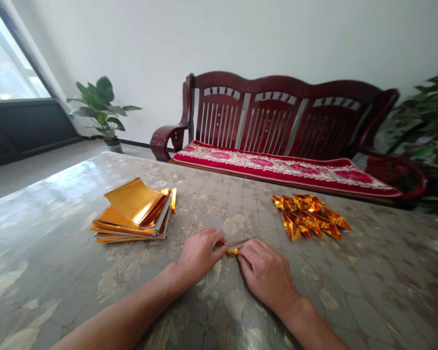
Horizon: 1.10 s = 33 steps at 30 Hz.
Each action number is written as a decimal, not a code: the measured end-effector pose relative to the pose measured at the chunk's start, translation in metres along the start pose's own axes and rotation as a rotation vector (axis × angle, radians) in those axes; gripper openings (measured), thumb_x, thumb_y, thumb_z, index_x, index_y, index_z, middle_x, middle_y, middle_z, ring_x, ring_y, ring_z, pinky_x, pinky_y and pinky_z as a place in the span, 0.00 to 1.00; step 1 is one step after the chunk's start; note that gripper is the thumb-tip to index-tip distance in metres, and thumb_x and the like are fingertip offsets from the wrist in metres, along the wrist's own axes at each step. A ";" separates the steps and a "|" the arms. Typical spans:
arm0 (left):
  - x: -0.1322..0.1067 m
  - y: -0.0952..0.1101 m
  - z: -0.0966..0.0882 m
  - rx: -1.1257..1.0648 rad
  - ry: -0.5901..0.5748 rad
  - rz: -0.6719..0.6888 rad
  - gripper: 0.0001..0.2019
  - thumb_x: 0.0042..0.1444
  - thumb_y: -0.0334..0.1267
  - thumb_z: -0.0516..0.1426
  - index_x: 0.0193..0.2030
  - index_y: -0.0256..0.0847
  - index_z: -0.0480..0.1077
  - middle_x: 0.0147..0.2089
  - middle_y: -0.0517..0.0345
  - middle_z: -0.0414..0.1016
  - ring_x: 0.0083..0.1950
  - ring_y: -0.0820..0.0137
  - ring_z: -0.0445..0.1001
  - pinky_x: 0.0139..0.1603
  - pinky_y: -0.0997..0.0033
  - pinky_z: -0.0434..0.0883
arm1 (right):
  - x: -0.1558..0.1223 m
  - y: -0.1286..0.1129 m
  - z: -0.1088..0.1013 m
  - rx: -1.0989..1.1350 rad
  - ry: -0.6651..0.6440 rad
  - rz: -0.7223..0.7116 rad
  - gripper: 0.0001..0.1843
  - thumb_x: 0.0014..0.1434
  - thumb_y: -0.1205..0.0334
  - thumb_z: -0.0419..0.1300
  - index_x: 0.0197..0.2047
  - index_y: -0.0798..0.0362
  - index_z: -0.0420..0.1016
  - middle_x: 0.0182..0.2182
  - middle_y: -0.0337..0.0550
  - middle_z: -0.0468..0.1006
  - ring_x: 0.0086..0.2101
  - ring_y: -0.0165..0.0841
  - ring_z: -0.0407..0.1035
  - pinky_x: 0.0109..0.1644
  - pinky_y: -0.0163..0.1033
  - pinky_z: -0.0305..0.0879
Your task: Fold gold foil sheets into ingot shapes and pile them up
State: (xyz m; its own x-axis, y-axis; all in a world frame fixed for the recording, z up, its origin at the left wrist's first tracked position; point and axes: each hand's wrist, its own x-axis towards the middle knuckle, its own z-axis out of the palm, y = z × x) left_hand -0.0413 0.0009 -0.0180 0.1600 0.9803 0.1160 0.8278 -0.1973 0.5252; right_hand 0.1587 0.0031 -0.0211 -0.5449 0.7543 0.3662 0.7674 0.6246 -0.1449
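As the left hand (199, 255) and right hand (264, 274) pinch a folded strip of gold foil paper (232, 252) between closed fingers (213, 238), crinkled gold triangles (306, 216) lie ahead right on the glossy mottled worktop (211, 204), a stack of square foil sheets (133, 216) ahead left.

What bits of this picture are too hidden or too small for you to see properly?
All of these are in the head view:
- The folded gold paper: the left hand and right hand cover most of it, so its shape is hidden.
- The gold stack: the top sheets hide the lower ones, so they can't be counted.
- The gold pieces: they overlap, so they can't be counted.
- The plant: the right edge cuts it off.
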 end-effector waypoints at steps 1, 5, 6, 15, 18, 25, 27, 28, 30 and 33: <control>0.002 0.000 0.001 0.023 -0.004 -0.011 0.06 0.59 0.39 0.57 0.35 0.46 0.76 0.36 0.61 0.77 0.39 0.69 0.76 0.36 0.74 0.61 | 0.000 -0.001 0.000 -0.012 0.003 -0.001 0.09 0.65 0.66 0.58 0.32 0.49 0.73 0.32 0.39 0.74 0.35 0.34 0.67 0.40 0.39 0.54; 0.006 0.001 0.003 0.057 -0.013 -0.049 0.07 0.58 0.39 0.57 0.32 0.44 0.76 0.34 0.61 0.78 0.38 0.69 0.76 0.34 0.74 0.59 | 0.000 -0.004 -0.001 -0.042 0.029 0.003 0.08 0.66 0.62 0.58 0.33 0.48 0.74 0.31 0.38 0.74 0.35 0.35 0.66 0.40 0.40 0.53; 0.006 0.001 0.003 0.058 -0.020 -0.056 0.07 0.57 0.39 0.57 0.31 0.44 0.76 0.34 0.61 0.78 0.38 0.69 0.76 0.34 0.74 0.59 | 0.000 -0.005 -0.001 -0.044 0.033 0.013 0.09 0.66 0.61 0.58 0.32 0.48 0.74 0.31 0.39 0.74 0.35 0.35 0.66 0.40 0.40 0.53; 0.008 0.006 -0.008 0.041 -0.099 -0.130 0.10 0.57 0.40 0.56 0.35 0.47 0.79 0.36 0.60 0.82 0.39 0.67 0.78 0.32 0.73 0.58 | 0.008 -0.006 0.007 0.044 0.013 0.179 0.11 0.62 0.67 0.58 0.27 0.50 0.72 0.29 0.39 0.74 0.36 0.34 0.65 0.40 0.38 0.54; 0.009 0.008 -0.010 0.052 -0.108 -0.152 0.10 0.56 0.40 0.56 0.35 0.47 0.80 0.36 0.58 0.82 0.39 0.66 0.78 0.32 0.73 0.58 | 0.008 -0.006 0.008 0.062 0.008 0.198 0.11 0.62 0.68 0.57 0.27 0.50 0.72 0.29 0.38 0.75 0.36 0.34 0.66 0.39 0.37 0.54; 0.012 0.009 -0.014 0.027 -0.132 -0.156 0.10 0.56 0.42 0.56 0.34 0.46 0.80 0.34 0.59 0.82 0.36 0.66 0.77 0.31 0.74 0.58 | 0.011 -0.008 0.008 0.060 0.007 0.242 0.10 0.59 0.69 0.57 0.26 0.50 0.69 0.27 0.38 0.75 0.32 0.32 0.65 0.34 0.37 0.51; 0.013 0.009 -0.015 0.017 -0.141 -0.149 0.11 0.56 0.41 0.56 0.33 0.46 0.80 0.33 0.59 0.81 0.35 0.68 0.76 0.30 0.74 0.57 | 0.011 -0.008 0.008 0.060 -0.004 0.253 0.10 0.59 0.69 0.57 0.26 0.50 0.69 0.26 0.38 0.76 0.31 0.32 0.65 0.33 0.37 0.50; 0.013 0.008 -0.015 0.014 -0.145 -0.148 0.11 0.56 0.41 0.56 0.33 0.46 0.80 0.32 0.60 0.80 0.34 0.68 0.75 0.30 0.74 0.57 | 0.012 -0.009 0.008 0.061 -0.010 0.259 0.10 0.59 0.68 0.58 0.27 0.50 0.70 0.26 0.37 0.76 0.31 0.32 0.65 0.32 0.37 0.49; 0.014 0.007 -0.015 0.011 -0.146 -0.148 0.10 0.56 0.42 0.56 0.33 0.45 0.80 0.30 0.61 0.79 0.32 0.69 0.74 0.29 0.75 0.55 | 0.012 -0.009 0.007 0.063 -0.016 0.275 0.08 0.59 0.68 0.58 0.28 0.49 0.70 0.27 0.37 0.76 0.31 0.32 0.65 0.32 0.37 0.48; 0.015 0.004 -0.014 0.008 -0.149 -0.130 0.11 0.55 0.42 0.56 0.30 0.43 0.78 0.26 0.63 0.75 0.29 0.72 0.71 0.27 0.75 0.53 | 0.013 -0.010 0.007 0.067 -0.013 0.295 0.07 0.57 0.68 0.59 0.29 0.49 0.70 0.27 0.37 0.76 0.30 0.32 0.64 0.31 0.37 0.46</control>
State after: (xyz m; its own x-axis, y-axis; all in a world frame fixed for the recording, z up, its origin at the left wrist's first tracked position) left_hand -0.0430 0.0147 -0.0019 0.1292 0.9885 -0.0786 0.8506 -0.0697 0.5212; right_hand 0.1416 0.0087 -0.0215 -0.3063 0.9074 0.2878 0.8694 0.3898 -0.3037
